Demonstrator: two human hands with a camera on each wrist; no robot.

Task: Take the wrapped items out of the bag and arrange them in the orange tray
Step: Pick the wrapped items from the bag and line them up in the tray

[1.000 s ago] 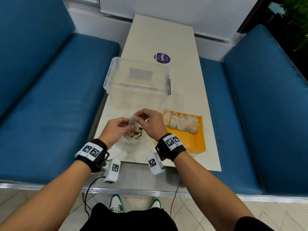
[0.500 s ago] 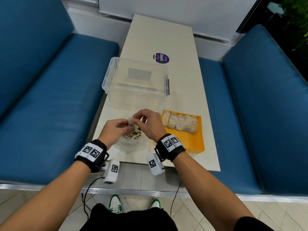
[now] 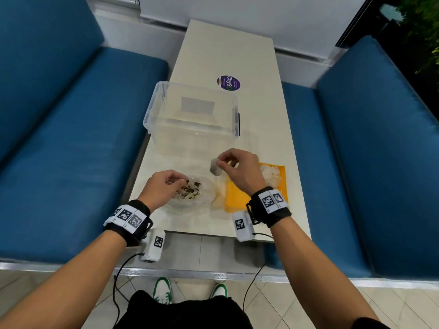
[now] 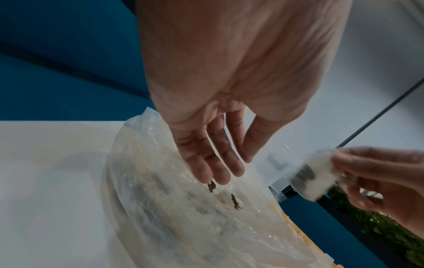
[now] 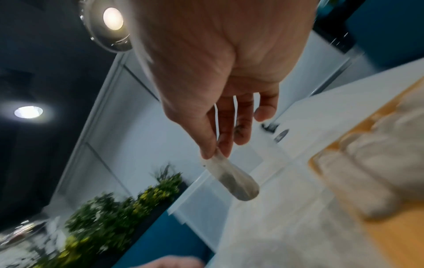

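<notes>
A person's right hand [image 3: 240, 170] pinches the top edge of a small wrapped item [image 3: 215, 167] between thumb and forefinger, holding it in the air between a clear plastic bag [image 3: 199, 198] and an orange tray [image 3: 240, 198] on a cream table [image 3: 228, 55]. In the right wrist view the wrapped item [image 5: 231, 178] hangs down from the fingertips [image 5: 210, 151], pale at the top and darker at its lower end; motion blur makes its contents hard to make out, possibly dried leaves. The left hand [image 3: 164, 186] rests at the mouth of the bag, its fingers [image 4: 213, 163] loosely extended and touching the crinkled plastic without gripping it, as the left wrist view shows. Dark flecks [image 3: 192, 187] lie inside the bag. The tray sits just right of the bag at the table's near edge, and a cluster of pale wrapped items [image 3: 270, 173] lies along its far end, partly hidden behind the right hand and wrist. One more pale wrapped piece [image 3: 218, 203] lies between bag and tray. A large clear storage bin [image 3: 190, 119] stands directly behind the hands, close to the held item, and a round purple sticker [image 3: 228, 83] marks the tabletop beyond it. Blue bench seats [image 3: 71, 138] flank the table on both sides.
</notes>
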